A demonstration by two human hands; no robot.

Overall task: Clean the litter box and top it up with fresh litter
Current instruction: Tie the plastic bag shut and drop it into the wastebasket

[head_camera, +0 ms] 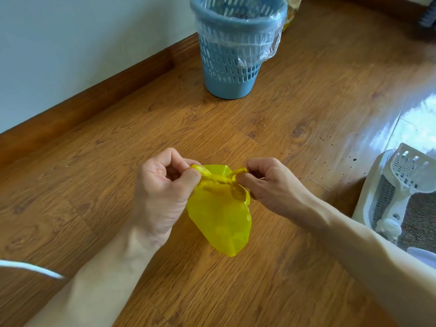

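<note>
A small yellow plastic bag (220, 219) hangs above the wooden floor in the middle of the view. My left hand (162, 190) pinches one twisted handle at its top, and my right hand (271, 185) pinches the other, with the handles crossed in a knot between them. At the right edge sits the white litter box (370, 197) with grey-brown litter inside. A white slotted scoop (410, 173) rests across its rim.
A blue slotted waste bin (230, 55) lined with a clear plastic bag stands on the wooden floor (118, 138) near the wall and brown skirting board. Dark litter grains are scattered on the floor left of the box. A yellow package shows partly behind the bin.
</note>
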